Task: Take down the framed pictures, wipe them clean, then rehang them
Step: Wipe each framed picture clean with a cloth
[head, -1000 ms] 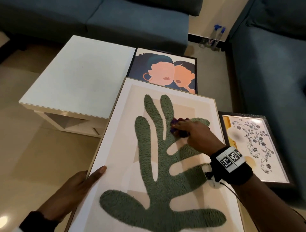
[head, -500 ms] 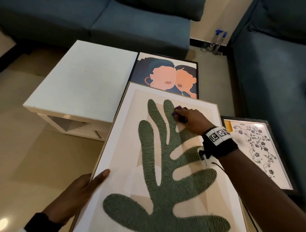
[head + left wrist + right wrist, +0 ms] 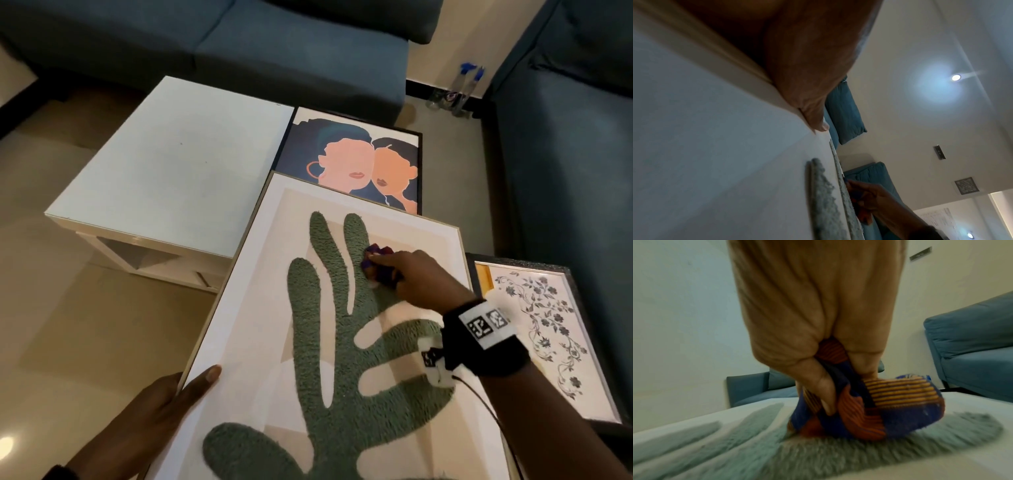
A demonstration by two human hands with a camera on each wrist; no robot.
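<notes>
A large white-framed picture point(image 3: 260, 274) with a fuzzy green plant shape point(image 3: 346, 387) lies tilted in front of me. My left hand point(image 3: 161, 407) grips its left edge, thumb on the front. My right hand point(image 3: 411, 277) clutches a bunched blue-and-orange cloth point(image 3: 378, 263) and presses it on the upper part of the green shape. The right wrist view shows the cloth point(image 3: 869, 405) pinched between thumb and fingers on the green pile point(image 3: 838, 456). In the left wrist view my thumb point(image 3: 813, 91) lies on the frame's border point(image 3: 715, 129).
A framed picture of two faces point(image 3: 352, 164) lies just beyond the large one, beside a white low table point(image 3: 164, 171). A floral framed picture point(image 3: 548, 329) lies at right against a blue sofa point(image 3: 565, 171). Another blue sofa point(image 3: 239, 44) stands behind. Spray bottles point(image 3: 459, 89) stand in the corner.
My right hand has slid the cloth up and leftward over the green shape, then slightly back down. The left hand keeps its grip on the frame's edge.
</notes>
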